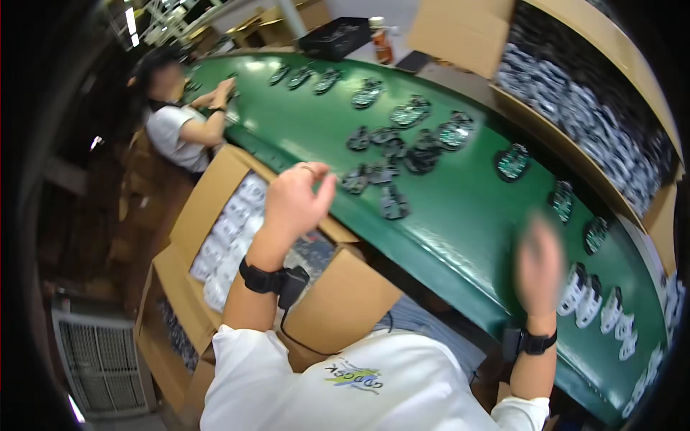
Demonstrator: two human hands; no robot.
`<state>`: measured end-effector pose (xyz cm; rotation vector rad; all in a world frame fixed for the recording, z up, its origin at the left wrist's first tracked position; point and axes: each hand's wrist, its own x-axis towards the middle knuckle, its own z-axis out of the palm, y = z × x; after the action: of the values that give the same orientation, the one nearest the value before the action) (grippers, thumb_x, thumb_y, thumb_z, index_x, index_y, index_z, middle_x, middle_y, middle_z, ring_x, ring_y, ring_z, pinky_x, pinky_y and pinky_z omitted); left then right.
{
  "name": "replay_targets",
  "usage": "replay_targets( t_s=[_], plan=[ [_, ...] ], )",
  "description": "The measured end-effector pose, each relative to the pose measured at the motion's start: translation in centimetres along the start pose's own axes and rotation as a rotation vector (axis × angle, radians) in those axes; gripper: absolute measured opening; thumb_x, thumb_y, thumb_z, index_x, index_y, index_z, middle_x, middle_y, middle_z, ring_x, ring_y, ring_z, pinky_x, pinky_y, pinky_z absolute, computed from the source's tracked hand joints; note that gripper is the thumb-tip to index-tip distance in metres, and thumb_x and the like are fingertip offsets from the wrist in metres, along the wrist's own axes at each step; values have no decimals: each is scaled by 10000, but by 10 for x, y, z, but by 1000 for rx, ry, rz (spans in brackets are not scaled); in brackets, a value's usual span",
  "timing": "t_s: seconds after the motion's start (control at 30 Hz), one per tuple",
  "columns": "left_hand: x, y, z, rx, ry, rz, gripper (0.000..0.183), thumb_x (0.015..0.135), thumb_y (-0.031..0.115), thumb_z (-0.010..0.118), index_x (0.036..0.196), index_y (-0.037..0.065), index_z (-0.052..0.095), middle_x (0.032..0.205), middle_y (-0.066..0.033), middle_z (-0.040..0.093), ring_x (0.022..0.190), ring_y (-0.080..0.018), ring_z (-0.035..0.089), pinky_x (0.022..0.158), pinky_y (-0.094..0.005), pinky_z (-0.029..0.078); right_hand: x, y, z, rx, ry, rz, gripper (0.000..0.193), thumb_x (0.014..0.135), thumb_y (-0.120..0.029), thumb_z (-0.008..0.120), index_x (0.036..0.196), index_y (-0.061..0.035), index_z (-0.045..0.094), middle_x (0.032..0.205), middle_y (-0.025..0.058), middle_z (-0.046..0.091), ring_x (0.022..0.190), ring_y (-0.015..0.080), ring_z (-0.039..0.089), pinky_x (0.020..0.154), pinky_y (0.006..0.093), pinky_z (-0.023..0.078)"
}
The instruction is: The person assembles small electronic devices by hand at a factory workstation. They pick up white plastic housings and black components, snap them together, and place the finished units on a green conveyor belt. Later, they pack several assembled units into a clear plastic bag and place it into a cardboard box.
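Observation:
My left hand (296, 200) is raised over the near edge of the green belt (431, 215), beside a cardboard box. Its fingers are half curled with the thumb held apart, and nothing shows between them. Just beyond it lies a loose cluster of small dark plastic parts (394, 203). My right hand (540, 269) hovers at the right of the belt, smeared by motion, so its fingers cannot be read. Near it lie dark oval housings with green circuit boards (562, 201) and several white oval housings (588, 305).
At my left stands an open cardboard box (210, 188) with bagged white parts. A large carton (496, 97) of grey parts borders the far right side. Across the belt are a black tray (334, 39) and a bottle (381, 43). A co-worker (176, 122) works at the far left.

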<state>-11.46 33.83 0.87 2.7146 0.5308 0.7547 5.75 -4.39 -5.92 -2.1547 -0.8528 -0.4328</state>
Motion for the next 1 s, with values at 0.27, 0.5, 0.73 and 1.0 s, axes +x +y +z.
replay_targets(
  t_s=[0.27,0.5,0.73,1.0],
  plan=[
    [-68,-113,-38,678,-434,-705,802,855,723,596,1005,-45,774,993,-294,740,964,-422,720,866,-500,539,24,-69,87,-90,-504,-268,660,833,-156,770,1447,-118,530,1534,177,492,1278,352,569,985,455,493],
    [-91,-127,-31,512,-406,-690,873,771,661,693,1216,-90,682,1149,-325,708,1144,-430,672,1060,-510,433,64,-81,174,283,-398,-409,284,913,-255,747,1112,-53,734,1253,139,702,1109,348,659,907,437,538],
    [-99,-82,-34,92,96,-289,968,689,65,875,1519,-33,388,1424,-215,538,1262,-359,595,1101,-451,454,50,-42,89,254,-474,153,274,943,-270,720,1048,-17,710,862,211,736,798,386,729,728,442,579],
    [7,57,45,-746,-370,298,942,674,308,947,1452,-8,522,1286,-163,563,1185,-266,605,1027,-382,491,25,-1,39,-142,-127,-75,512,835,-353,796,1194,-6,680,1225,207,670,1106,398,634,974,462,520]
  ],
)
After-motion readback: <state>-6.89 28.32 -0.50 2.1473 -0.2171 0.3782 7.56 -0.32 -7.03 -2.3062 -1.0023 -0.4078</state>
